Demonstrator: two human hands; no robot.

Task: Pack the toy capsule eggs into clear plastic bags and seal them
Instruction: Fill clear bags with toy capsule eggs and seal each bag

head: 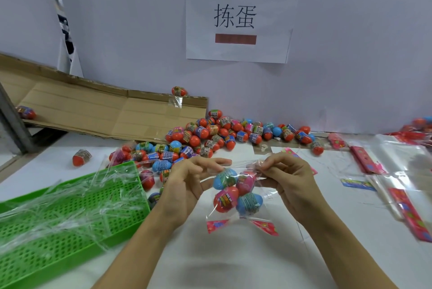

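A clear plastic bag (243,217) hangs above the white table, held at its top edge between my two hands. Inside it sit several capsule eggs (237,191) in blue, pink and red. A pink printed strip runs along the bag's lower end. My left hand (187,181) pinches the bag's top on the left side. My right hand (284,175) pinches the top on the right side. A big heap of loose red and blue eggs (210,135) lies behind my hands toward the wall.
A green perforated tray (67,225) holding clear bags sits at the left. Flattened cardboard (98,110) leans by the wall with stray eggs on it. Empty bags with pink header strips (397,183) lie at the right. A paper sign hangs on the wall.
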